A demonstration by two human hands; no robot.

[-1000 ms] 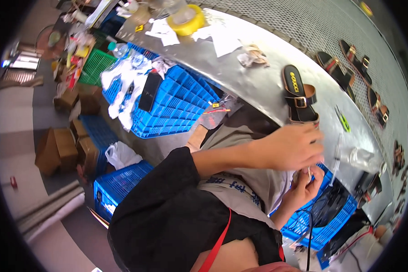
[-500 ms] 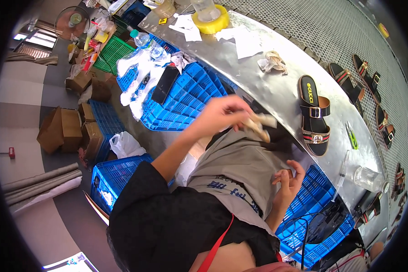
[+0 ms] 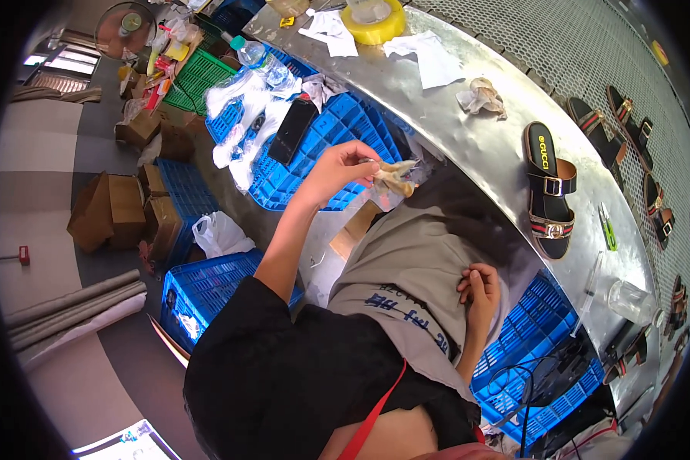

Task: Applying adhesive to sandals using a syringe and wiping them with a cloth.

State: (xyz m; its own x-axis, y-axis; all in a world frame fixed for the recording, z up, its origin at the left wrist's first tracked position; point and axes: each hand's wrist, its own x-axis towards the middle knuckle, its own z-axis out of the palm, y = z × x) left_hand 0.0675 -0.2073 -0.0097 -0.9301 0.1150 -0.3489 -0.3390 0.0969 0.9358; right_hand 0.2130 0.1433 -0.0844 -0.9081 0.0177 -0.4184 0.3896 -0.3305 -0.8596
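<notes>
My left hand [image 3: 339,175] is raised over the gap between my lap and a blue crate, pinching a crumpled beige rag [image 3: 395,178] between thumb and fingers. My right hand [image 3: 481,291] rests by the grey apron [image 3: 406,261] over my lap, its fingers loosely bent and apart, with nothing seen in them. On the metal table nearest to it lies a black sandal [image 3: 548,192] with two buckled straps, one striped red. Another crumpled beige rag [image 3: 483,100] lies farther up the table.
Green-handled snips [image 3: 607,228], a syringe [image 3: 590,284] and a clear bottle [image 3: 630,300] lie on the metal table [image 3: 498,165]. Yellow tape [image 3: 387,27] and white paper [image 3: 429,60] are at its far end. A phone [image 3: 292,130] lies on a blue crate [image 3: 337,153]. More sandals [image 3: 598,130] stand on mesh.
My left hand has moved left, away from the table edge, with the rag. My right hand's fingers have curled in and it has lowered toward my lap. The view has shifted slightly.
</notes>
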